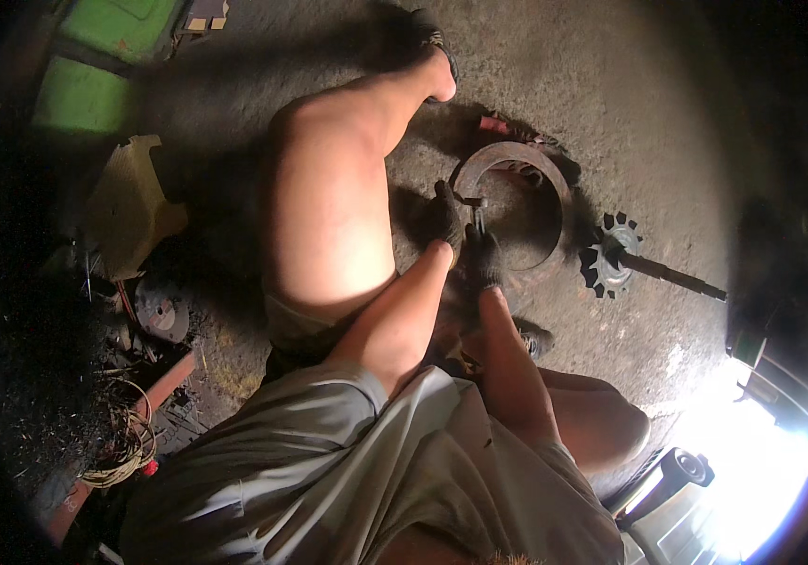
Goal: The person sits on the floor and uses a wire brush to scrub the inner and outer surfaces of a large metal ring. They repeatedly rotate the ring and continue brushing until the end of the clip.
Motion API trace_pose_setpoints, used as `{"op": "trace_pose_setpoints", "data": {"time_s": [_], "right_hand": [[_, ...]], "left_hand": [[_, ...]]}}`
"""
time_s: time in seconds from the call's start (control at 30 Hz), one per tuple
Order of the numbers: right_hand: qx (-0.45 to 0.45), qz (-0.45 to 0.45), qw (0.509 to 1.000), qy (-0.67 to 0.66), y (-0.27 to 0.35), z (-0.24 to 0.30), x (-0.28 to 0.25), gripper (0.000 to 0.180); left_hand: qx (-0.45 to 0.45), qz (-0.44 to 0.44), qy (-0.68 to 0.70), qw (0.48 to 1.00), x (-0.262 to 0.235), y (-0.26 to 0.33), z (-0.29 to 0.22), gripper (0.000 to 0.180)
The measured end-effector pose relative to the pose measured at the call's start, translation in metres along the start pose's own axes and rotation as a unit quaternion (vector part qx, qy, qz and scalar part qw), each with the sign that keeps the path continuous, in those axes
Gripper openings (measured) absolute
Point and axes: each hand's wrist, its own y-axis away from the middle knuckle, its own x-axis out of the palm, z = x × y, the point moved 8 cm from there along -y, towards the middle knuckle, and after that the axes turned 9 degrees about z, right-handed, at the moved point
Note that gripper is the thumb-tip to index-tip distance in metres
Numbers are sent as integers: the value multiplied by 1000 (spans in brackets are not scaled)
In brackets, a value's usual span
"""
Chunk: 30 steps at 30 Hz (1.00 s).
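A rusty metal ring lies on the floor in front of me, with darker parts inside its far rim. My left hand, in a dark glove, is closed beside the ring's left edge; what its fingers hold is hidden. My right hand, gloved too, is closed around a slim metal tool that points away from me. A short crosswise metal piece shows at the tool's far end, over the ring's near left side. Whether the two are joined, I cannot tell.
A finned metal rotor with a long shaft lies right of the ring. Something red sits behind the ring. On the left are a cutting disc, a coil of wire and a reddish metal bar. Bright light glares at lower right.
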Motion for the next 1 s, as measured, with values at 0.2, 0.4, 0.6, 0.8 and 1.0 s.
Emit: {"op": "trace_pose_setpoints", "data": {"time_s": [0.2, 0.4, 0.6, 0.8, 1.0], "right_hand": [[-144, -58, 987, 36, -6, -4, -3, 40], [-244, -109, 963, 44, 6, 5, -8, 24], [-278, -93, 930, 221, 4, 15, 2, 30], [-197, -90, 958, 190, -4, -1, 0, 29], [-63, -84, 993, 60, -2, 0, -9, 44]], "left_hand": [[99, -90, -238, 962, -5, -32, 21, 36], [85, -44, -153, 984, -5, -53, 48, 43], [15, -44, -191, 981, -7, -22, 14, 47], [-9, -40, -227, 973, -7, -2, -4, 68], [44, -89, -229, 968, -11, 5, -8, 50]]}}
